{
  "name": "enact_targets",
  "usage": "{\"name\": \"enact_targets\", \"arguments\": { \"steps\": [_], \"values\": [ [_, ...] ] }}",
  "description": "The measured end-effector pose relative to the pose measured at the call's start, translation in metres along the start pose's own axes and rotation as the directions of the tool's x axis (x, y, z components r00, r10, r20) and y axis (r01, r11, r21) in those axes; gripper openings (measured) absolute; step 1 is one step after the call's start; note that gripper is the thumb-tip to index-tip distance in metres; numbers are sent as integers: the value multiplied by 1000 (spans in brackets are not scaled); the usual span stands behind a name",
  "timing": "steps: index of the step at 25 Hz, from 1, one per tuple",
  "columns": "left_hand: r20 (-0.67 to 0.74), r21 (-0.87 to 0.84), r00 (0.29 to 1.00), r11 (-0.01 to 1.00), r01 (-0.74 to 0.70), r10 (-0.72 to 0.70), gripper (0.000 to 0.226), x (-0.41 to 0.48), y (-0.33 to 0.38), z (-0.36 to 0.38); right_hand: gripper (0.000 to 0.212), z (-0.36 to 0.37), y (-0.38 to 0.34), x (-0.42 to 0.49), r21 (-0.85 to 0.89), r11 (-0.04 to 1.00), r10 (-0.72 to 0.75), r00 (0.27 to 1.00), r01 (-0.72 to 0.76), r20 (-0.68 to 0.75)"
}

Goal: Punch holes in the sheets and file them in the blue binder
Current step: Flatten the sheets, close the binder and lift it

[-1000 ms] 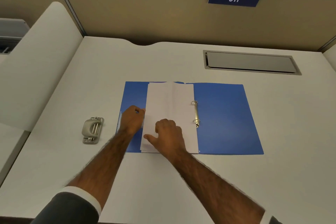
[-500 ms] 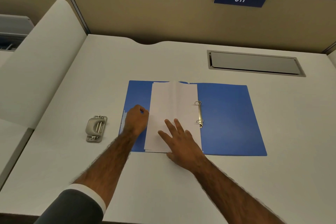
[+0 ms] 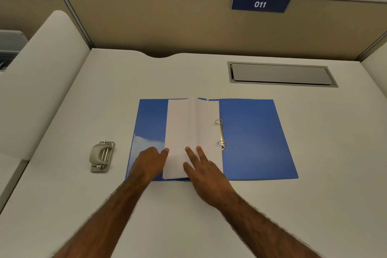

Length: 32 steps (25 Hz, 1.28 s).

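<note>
Blue binder point(image 3: 255, 140) open flat mid-desk point(image 3: 314, 205), its near-left corner hidden under the left hand point(image 3: 149, 163). Sheets point(image 3: 192, 132) stacked over its left half, beside the rings point(image 3: 221, 134); whether threaded onto them, hard to tell. Left hand loosely curled at the stack's left edge, fingertips touching paper; grip itself unclear. Right hand point(image 3: 206, 170) flat, fingers spread, pressing the stack's near end. Punch point(image 3: 102, 156) well left of the binder, untouched. Signs point(image 3: 260, 4) on the partition read "011" and, cut off at left, "010". Grey hatch point(image 3: 280, 74) far right.
</note>
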<state>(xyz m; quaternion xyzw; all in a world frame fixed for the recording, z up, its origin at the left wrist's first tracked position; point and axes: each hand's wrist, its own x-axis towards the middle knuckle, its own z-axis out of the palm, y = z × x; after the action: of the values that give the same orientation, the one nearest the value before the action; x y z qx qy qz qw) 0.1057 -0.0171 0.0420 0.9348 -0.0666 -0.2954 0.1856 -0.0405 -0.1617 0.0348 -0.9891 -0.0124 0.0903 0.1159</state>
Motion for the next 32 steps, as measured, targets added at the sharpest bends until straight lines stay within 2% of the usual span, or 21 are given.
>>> {"name": "enact_targets", "arguments": {
  "steps": [1,3,5,7,11,15,16,19,22,24,26,27,29,30,32],
  "values": [
    [60,-121,997,991,50,-43,52,-3,0,0,64,1,0,-3,13,1000,22,999,-22,-24],
    [167,-437,979,881,181,-118,57,-9,7,-7,66,2,1,-8,34,997,70,995,-68,-73],
    [230,-592,965,768,244,-129,59,-12,17,-15,66,2,2,-15,58,994,96,989,-90,-112],
    [311,-644,943,703,301,-120,66,-13,27,-18,65,0,3,-20,65,994,99,981,-89,-167],
    [520,-607,847,651,456,-109,80,-16,39,-10,60,-13,8,-25,104,983,176,930,-150,-323],
    [419,-813,908,445,376,-2,61,-14,49,-1,55,-18,14,-23,56,980,198,875,-193,-441],
    [367,-832,930,454,320,17,59,-14,55,-1,56,-19,15,-24,75,971,237,864,-227,-445],
    [189,-811,976,578,90,113,46,-21,82,-7,55,-31,16,-25,156,905,424,810,-395,-406],
    [99,-749,953,652,-118,286,40,-30,119,-14,32,-50,23,-29,236,832,555,762,-502,-334],
    [116,-739,927,654,-159,356,48,-36,140,-15,31,-59,32,-32,355,785,609,738,-508,-290],
    [108,-742,918,646,-180,381,65,-35,153,-8,33,-64,41,-36,490,701,687,676,-519,-266],
    [65,-709,924,669,-224,378,66,-33,155,0,33,-64,47,-38,561,648,726,641,-515,-250],
    [-46,-494,910,783,-378,411,48,-24,149,23,27,-57,57,-43,678,561,783,571,-475,-247],
    [-45,-318,887,835,-449,460,41,-19,145,36,23,-51,61,-46,732,524,803,538,-435,-255],
    [42,-63,852,852,-519,522,51,-12,140,58,18,-40,67,-52,845,413,846,487,-340,-218]
  ]
}}
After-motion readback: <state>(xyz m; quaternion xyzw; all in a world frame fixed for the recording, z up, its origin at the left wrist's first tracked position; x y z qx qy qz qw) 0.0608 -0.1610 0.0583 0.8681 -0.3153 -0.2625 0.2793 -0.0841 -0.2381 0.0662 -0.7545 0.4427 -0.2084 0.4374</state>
